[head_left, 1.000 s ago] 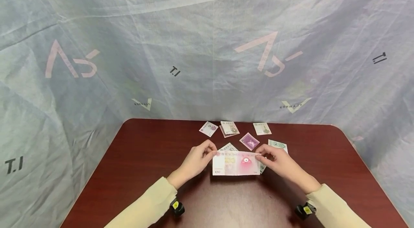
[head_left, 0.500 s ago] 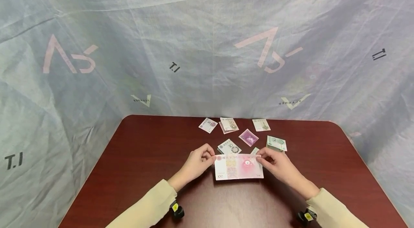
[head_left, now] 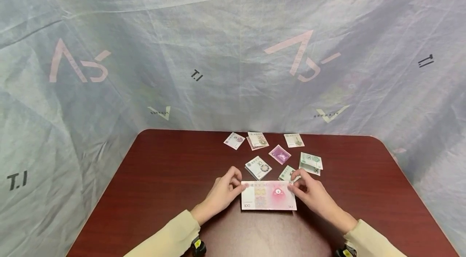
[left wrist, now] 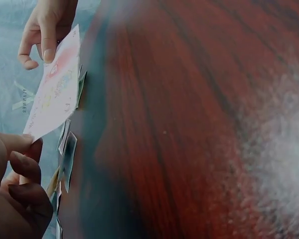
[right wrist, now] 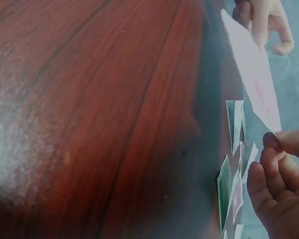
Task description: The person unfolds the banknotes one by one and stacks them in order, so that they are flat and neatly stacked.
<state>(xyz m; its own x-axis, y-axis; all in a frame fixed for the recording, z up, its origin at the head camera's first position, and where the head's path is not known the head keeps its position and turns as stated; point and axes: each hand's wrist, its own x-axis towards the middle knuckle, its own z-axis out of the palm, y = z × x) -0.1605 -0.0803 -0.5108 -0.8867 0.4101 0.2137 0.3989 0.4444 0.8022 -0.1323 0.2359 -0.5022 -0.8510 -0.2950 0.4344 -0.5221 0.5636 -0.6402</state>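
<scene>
A pink 100 banknote (head_left: pixel 268 196) is stretched flat between both hands above the near middle of the table. My left hand (head_left: pixel 223 192) pinches its upper left corner between thumb and fingers. At the upper right corner, my right hand (head_left: pixel 312 193) pinches it the same way. In the left wrist view the banknote (left wrist: pixel 57 87) tilts, with a hand at each end. The right wrist view shows the banknote (right wrist: pixel 251 67) held off the table. Just beyond it lie a folded 10 note (head_left: pixel 258 167) and a green folded note (head_left: pixel 287 173), partly covered by the right fingers.
Farther back on the dark red table (head_left: pixel 174 168) lie a folded 5 note (head_left: pixel 234 141), a folded 20 note (head_left: pixel 258 139), a folded 1 note (head_left: pixel 294 140), a purple folded note (head_left: pixel 280 154) and a green folded note (head_left: pixel 311 161). A grey cloth (head_left: pixel 233 66) hangs behind.
Both hands have brought the 100 banknote nearer to the body, lower in the head view. The folded 10 note and green notes behind it show more now. The grip stays the same.
</scene>
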